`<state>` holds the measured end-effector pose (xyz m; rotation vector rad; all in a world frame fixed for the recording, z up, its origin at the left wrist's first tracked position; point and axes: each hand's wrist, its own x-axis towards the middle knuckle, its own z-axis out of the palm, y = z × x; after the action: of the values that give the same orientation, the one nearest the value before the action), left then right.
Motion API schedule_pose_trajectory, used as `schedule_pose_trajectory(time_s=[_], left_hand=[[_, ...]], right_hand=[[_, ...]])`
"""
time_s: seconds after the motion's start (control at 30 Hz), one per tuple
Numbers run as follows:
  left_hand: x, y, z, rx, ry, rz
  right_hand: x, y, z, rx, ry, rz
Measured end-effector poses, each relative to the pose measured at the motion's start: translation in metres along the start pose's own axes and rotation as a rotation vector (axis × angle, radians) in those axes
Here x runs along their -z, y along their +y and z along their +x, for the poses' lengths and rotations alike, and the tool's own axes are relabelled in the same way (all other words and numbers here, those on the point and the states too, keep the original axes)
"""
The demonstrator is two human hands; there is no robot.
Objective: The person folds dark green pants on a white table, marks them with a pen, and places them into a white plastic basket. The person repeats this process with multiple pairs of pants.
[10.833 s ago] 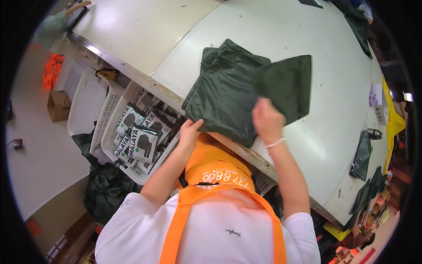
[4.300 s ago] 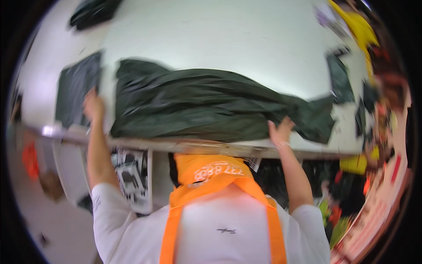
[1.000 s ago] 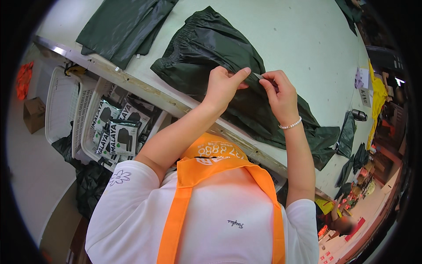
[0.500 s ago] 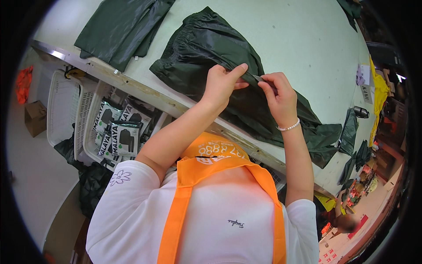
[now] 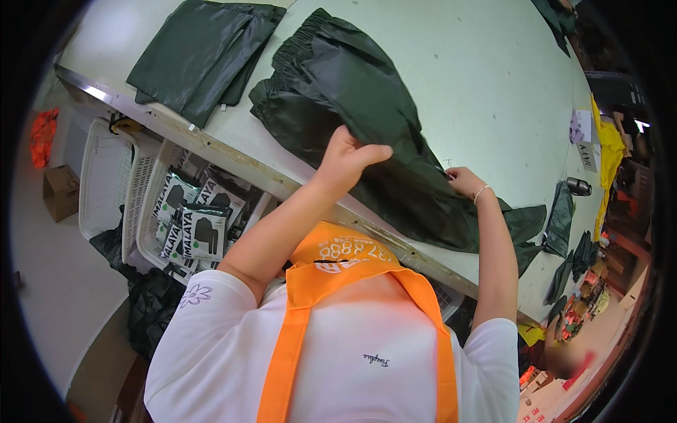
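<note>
Dark green trousers [image 5: 377, 92] with a gathered elastic waist lie across the white table, the waist at the far left and the legs toward the lower right. My left hand [image 5: 345, 163] rests on the near side of them, its thumb stretched out over the cloth; its other fingers are mostly hidden. Farther along the leg, at the trousers' far edge, my right hand [image 5: 467, 182] is closed in a pinch. Something small and dark shows at its fingertips, too small to make out.
Folded dark green garments [image 5: 201, 60] lie on the table [image 5: 486, 77] at the far left. Below its edge, a white basket [image 5: 148, 236] holds several packaged items. A dark bottle [image 5: 579, 187] and more dark cloth [image 5: 559, 218] are at the right. A person [image 5: 557, 356] is at the lower right.
My right hand has moved right and nearer me along the trousers, away from my left hand. My left hand has lowered slightly, its thumb apart from the cloth fold it pinched.
</note>
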<state>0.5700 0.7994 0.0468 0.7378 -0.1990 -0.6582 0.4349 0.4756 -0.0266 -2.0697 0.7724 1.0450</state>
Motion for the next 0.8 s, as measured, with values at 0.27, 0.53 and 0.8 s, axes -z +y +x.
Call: schedule_pose_trajectory(time_s=[0.27, 0.53, 0.8], left_hand=[[0.002, 0.012, -0.016, 0.171, -0.012, -0.155], [0.047, 0.042, -0.101, 0.161, 0.563, 0.097], [0.106, 0.023, -0.128, 0.393, 0.713, 0.292]], right_hand=[[-0.044, -0.030, 0.008, 0.108, 0.408, -0.109], [0.030, 0.011, -0.003, 0.049, 0.834, 0.129], [-0.037, -0.057, 0.025, 0.300, 0.618, 0.053]])
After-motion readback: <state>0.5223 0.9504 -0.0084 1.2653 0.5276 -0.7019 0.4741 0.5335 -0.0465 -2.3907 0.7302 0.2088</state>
